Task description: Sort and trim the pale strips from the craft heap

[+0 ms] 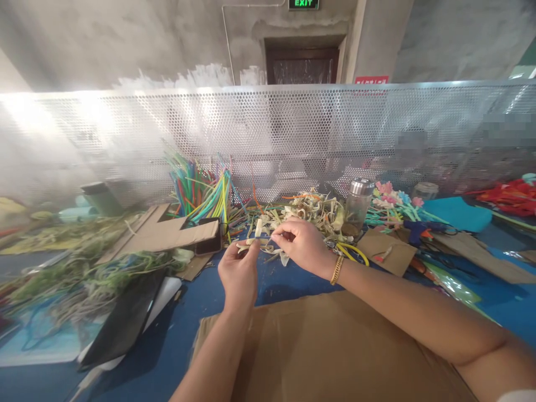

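Both hands meet above the blue table (176, 335), just in front of a heap of pale cream and green strips (312, 211). My left hand (239, 273) pinches one end of a cream strip (263, 244) between thumb and fingers. My right hand (302, 243), with a gold bracelet at the wrist, pinches the same strip from the other side, fingers curled. A sheet of brown cardboard (330, 352) lies under my forearms.
A perforated metal screen (268, 139) walls off the back of the table. Coloured straws (205, 192) fan out at centre left beside cardboard pieces (167, 234). A glass jar with a metal lid (358, 206), paper flowers (393, 201), a glue gun (419, 229) and green strands (84, 262) lie around.
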Available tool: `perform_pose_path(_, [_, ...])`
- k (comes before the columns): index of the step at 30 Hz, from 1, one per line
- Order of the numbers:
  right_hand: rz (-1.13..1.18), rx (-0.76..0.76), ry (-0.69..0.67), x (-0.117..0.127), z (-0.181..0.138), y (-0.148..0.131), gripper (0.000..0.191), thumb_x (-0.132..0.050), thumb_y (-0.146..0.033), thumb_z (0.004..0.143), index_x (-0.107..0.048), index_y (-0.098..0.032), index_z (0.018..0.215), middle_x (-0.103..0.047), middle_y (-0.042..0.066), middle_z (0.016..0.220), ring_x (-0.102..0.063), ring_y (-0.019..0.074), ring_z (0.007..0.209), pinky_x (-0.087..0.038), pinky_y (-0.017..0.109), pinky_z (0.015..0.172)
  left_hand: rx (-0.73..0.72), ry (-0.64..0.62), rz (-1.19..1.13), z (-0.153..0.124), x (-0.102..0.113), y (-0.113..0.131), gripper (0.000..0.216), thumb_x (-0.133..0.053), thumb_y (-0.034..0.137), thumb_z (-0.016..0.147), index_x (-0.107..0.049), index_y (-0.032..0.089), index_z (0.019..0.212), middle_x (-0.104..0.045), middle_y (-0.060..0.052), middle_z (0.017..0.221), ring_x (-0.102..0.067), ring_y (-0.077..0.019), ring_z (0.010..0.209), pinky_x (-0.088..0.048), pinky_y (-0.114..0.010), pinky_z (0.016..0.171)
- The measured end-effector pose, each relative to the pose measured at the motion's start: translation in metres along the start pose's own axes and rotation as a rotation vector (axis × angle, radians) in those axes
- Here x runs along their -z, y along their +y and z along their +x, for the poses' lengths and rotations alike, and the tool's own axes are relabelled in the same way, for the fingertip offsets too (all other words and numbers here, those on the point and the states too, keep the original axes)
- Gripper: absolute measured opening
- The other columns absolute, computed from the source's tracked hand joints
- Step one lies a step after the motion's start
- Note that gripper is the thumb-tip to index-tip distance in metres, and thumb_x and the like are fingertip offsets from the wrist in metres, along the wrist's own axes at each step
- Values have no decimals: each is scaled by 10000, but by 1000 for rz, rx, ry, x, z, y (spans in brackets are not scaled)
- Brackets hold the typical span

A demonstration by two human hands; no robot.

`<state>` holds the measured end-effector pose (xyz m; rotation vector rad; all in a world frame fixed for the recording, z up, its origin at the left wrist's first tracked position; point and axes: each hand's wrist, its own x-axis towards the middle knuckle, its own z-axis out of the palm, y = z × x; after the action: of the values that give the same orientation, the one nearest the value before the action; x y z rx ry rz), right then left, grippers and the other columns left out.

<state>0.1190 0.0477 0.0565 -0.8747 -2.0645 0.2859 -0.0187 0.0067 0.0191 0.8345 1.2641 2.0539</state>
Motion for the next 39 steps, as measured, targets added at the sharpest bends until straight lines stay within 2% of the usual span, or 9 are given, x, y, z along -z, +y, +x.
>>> perform_pose_path(9, [-181, 121, -44, 60, 26, 70, 142, -592, -249, 836, -659, -189, 726, -669, -14, 746, -581, 134, 731, -311, 336, 843, -84, 97, 15, 5, 2, 9, 227, -767, 280, 585, -620, 160, 709, -583, 42, 601, -482, -88, 551, -331, -208, 528])
perform_pose_path(17, [-509, 89, -210, 46, 32, 104, 117, -580, -209, 775, -659, -188, 691, -665, 36, 847, -537, 207, 895, -255, 382, 843, -143, 145, 27, 11, 7, 10, 226, -761, 284, 597, -628, 160, 732, -603, 36, 616, -487, -82, 526, -331, -201, 510])
perform_pose_path(21, [-495, 140, -219, 34, 38, 92, 78, -599, -204, 736, -655, -194, 790, -647, 54, 996, -512, 238, 986, -259, 410, 902, -188, 85, 133, 11, 9, 3, 222, -749, 325, 631, -634, 161, 729, -594, 31, 624, -493, -90, 539, -358, -211, 529])
perform_pose_path(24, [-456, 221, -116, 25, 43, 63, 280, -585, -154, 717, -623, -183, 993, -603, 92, 1172, -485, 265, 1086, -256, 423, 946, -214, 85, 185, 9, 10, 2, 220, -746, 337, 644, -640, 162, 726, -577, 35, 615, -473, -88, 537, -353, -211, 529])
perform_pose_path(28, [-239, 345, -147, 7, 47, 18, 401, -477, -83, 787, -561, -217, 1155, -572, 64, 1293, -470, 229, 1182, -250, 405, 982, -183, 75, 168, 7, 9, 4, 234, -753, 346, 650, -640, 163, 743, -574, 40, 612, -441, -80, 521, -321, -208, 502])
perform_pose_path(31, [-22, 315, -260, -7, 48, 0, 315, -460, -115, 849, -572, -213, 1126, -644, 52, 1166, -549, 190, 1063, -324, 368, 931, -182, 66, 164, 7, 9, 5, 239, -763, 343, 642, -648, 160, 744, -598, 30, 648, -473, -87, 556, -352, -210, 536])
perform_pose_path(34, [195, 144, -332, -19, 45, -2, 212, -488, -215, 886, -608, -185, 1059, -678, 29, 861, -576, 139, 738, -412, 286, 698, -165, 72, 111, 8, 8, 6, 234, -761, 332, 642, -659, 156, 758, -622, 18, 670, -526, -105, 602, -397, -222, 594])
perform_pose_path(36, [314, 31, -318, -26, 41, 0, 203, -540, -290, 876, -644, -176, 1008, -652, 7, 731, -534, 117, 606, -404, 254, 585, -132, 75, 31, 8, 7, 6, 233, -759, 327, 644, -654, 152, 758, -626, 17, 661, -538, -109, 601, -404, -225, 598])
perform_pose_path(39, [487, -44, -229, -36, 35, 2, 183, -626, -321, 826, -696, -171, 904, -681, 22, 764, -588, 118, 653, -460, 250, 626, -98, 71, -39, 7, 4, 6, 222, -765, 304, 641, -644, 149, 744, -626, 21, 656, -541, -104, 604, -402, -220, 599])
